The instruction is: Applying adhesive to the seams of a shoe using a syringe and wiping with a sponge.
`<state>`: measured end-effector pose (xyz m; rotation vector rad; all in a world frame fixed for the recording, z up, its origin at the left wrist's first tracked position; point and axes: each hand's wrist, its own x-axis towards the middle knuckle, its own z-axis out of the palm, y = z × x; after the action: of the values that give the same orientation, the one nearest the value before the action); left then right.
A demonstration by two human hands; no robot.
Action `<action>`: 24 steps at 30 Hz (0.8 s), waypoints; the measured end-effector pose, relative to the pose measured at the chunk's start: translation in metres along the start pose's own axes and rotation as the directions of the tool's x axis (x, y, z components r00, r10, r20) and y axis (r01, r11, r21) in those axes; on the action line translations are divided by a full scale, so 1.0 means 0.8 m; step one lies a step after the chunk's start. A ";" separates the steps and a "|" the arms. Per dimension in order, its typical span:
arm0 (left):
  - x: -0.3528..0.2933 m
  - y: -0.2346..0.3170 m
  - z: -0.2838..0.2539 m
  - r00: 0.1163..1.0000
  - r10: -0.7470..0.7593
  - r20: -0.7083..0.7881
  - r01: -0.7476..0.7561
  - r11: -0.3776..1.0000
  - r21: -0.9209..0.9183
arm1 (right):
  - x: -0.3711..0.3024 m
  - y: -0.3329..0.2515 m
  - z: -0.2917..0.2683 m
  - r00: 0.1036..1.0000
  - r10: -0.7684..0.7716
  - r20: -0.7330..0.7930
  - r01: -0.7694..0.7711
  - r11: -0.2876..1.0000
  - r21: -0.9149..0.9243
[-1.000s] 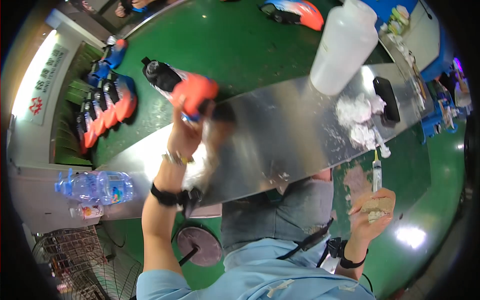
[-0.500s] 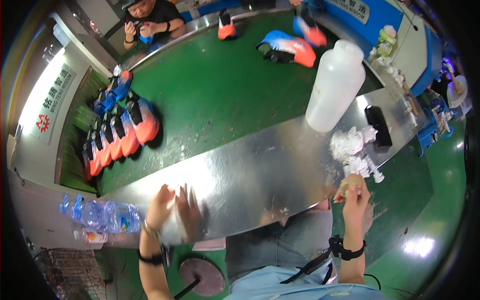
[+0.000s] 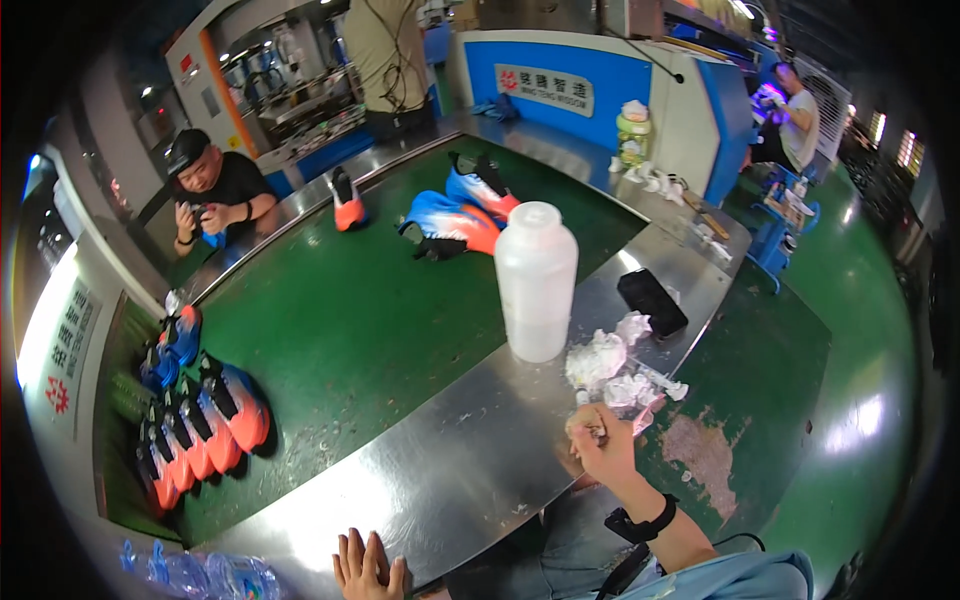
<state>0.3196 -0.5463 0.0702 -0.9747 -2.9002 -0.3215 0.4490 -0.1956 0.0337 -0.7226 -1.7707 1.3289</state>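
Note:
My left hand (image 3: 368,566) is open at the near edge of the metal ledge (image 3: 440,475), fingers spread and pointing away from me. Farther right, my right hand (image 3: 604,446) is closed, with something small and whitish showing between the fingers that I cannot make out. Just beyond it lies a heap of crumpled white tissue (image 3: 598,362). A white plastic bottle (image 3: 537,290) stands upright to the left of that heap. Beside the tissue rests a black phone (image 3: 652,303).
A row of orange-and-blue shoes (image 3: 232,405) stands left on the green surface (image 3: 340,320). More shoes (image 3: 450,222) lie behind the bottle, and a single one (image 3: 347,203) near the far edge. Clear plastic bottles (image 3: 215,575) lie at lower left. A person (image 3: 215,185) sits across.
My view has swung up and to the right. The left hand, blurred before, now shows spread fingers lower in the picture. At the back, a blurred shoe now rests against another. My right hand stays closed.

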 end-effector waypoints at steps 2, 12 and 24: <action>-0.002 -0.002 0.003 1.000 0.003 0.021 -0.003 1.000 0.013 | 0.006 -0.006 0.002 0.997 -0.079 -0.018 0.078 0.995 -0.060; 0.102 -0.077 -0.033 0.970 0.036 0.239 0.100 0.838 -0.536 | 0.020 -0.008 -0.013 0.999 0.029 -0.032 -0.030 1.000 -0.007; 0.504 0.185 0.036 0.507 0.857 0.096 -0.770 0.399 0.498 | 0.020 0.005 -0.031 0.989 -0.148 0.001 0.148 0.985 -0.086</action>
<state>0.0877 -0.1872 0.1198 -1.9348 -1.7849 0.3695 0.4616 -0.1692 0.0373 -0.6275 -1.8492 1.1569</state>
